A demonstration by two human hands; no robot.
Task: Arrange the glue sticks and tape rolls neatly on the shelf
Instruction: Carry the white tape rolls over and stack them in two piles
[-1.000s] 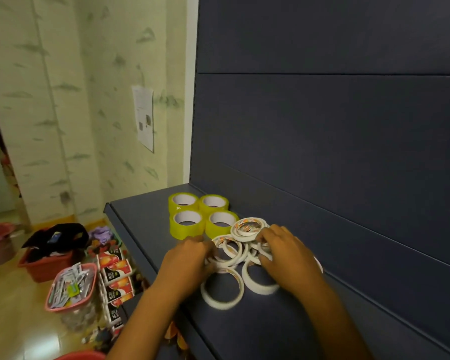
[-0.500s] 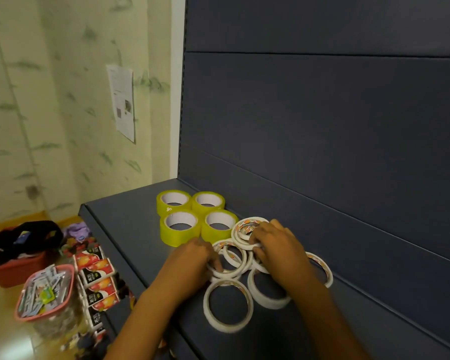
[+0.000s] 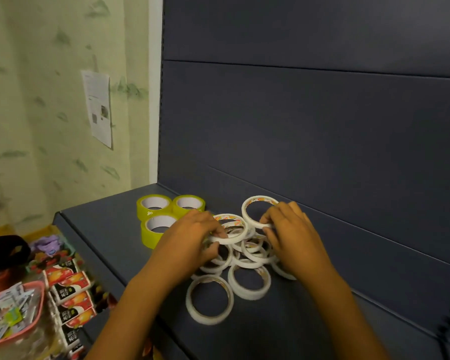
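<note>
Two hands work a heap of white tape rolls (image 3: 247,255) on a dark blue shelf (image 3: 109,224). The left hand (image 3: 190,237) pinches the near rim of one white roll (image 3: 235,236) on top of the heap, thumb under and fingers over. The right hand (image 3: 291,229) curls its fingers round the near rim of another white roll (image 3: 255,209), tilted up at the back of the heap. Two more white rolls lie flat at the heap's near edge (image 3: 209,298) (image 3: 250,283); those piled in the middle overlap too much to count, perhaps five or six. Left of the heap stand three visible yellow rolls (image 3: 153,205), touching one another; a fourth may hide behind the left hand.
</note>
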